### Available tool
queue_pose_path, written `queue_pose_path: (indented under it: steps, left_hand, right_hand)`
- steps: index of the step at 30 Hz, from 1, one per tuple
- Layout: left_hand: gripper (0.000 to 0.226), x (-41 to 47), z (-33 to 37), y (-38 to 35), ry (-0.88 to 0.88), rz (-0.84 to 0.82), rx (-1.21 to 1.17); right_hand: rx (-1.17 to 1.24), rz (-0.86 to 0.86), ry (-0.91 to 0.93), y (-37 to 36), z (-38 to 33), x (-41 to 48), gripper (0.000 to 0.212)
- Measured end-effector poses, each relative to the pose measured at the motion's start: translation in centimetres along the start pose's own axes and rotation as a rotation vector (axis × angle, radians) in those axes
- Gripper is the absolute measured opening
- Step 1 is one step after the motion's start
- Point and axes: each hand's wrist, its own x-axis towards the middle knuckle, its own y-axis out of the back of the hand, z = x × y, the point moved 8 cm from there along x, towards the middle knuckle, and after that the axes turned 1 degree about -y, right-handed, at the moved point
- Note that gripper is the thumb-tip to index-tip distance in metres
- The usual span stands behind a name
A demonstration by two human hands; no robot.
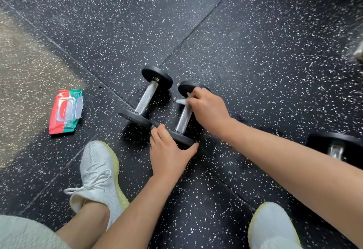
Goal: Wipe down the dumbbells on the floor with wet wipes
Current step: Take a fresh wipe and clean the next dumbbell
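Note:
Two small black dumbbells with chrome handles lie side by side on the speckled rubber floor. My left hand (169, 153) grips the near weight of the right dumbbell (184, 118). At the far end of that dumbbell's handle, my right hand (206, 109) holds a white wet wipe (182, 101) against the bar beside the far weight. The left dumbbell (146, 96) lies untouched. A red and green wet wipe pack (65, 111) lies on the floor to the left, its lid flipped open.
A third dumbbell (337, 146) lies at the right edge, partly behind my right forearm. My white shoes (100, 174) (273, 227) stand near the bottom. A tan floor patch (23, 76) covers the left side.

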Motion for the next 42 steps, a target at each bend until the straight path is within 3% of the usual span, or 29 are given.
queue_pose_path:
  steps: [4,9,15,20,26,30,33,39,42]
  left_hand:
    - [0.121,0.1,-0.1,0.1,0.008,-0.006,-0.011]
    - [0.12,-0.1,0.0,0.4,0.001,0.005,-0.016]
    - [0.099,-0.5,0.6,0.3,-0.015,-0.03,-0.04]
    - [0.087,0.0,-0.5,-0.1,0.021,-0.087,-0.117]
    - [0.097,-0.3,-0.5,-0.3,0.036,-0.083,-0.194]
    - [0.115,0.3,-1.1,-1.0,0.092,-0.145,-0.226]
    - [0.112,0.6,-1.3,-1.4,0.11,-0.19,-0.223]
    - [0.107,0.3,-1.5,-2.0,0.201,-0.324,-0.419]
    - [0.105,0.1,-1.4,-2.0,0.196,-0.355,-0.445]
  right_hand:
    - [-0.038,0.003,-0.034,0.0,-1.6,-0.2,0.01]
    - [-0.007,-0.042,0.106,-0.8,-2.4,-2.0,0.01]
    - [0.003,0.014,-0.083,0.0,0.5,-0.3,0.015]
    - [0.125,-0.08,0.131,-1.0,-3.2,-3.8,0.019]
    - [0.173,0.057,-0.076,0.6,0.3,-1.1,0.013]
    - [0.25,0.041,0.013,0.5,-1.7,-3.8,0.014]
    - [0.27,-0.019,0.114,0.6,-2.1,-4.2,0.014]
    - [0.24,0.111,-0.109,1.2,0.4,-1.5,0.012]
    - [0.272,0.067,-0.043,0.3,-1.3,-3.1,0.014]
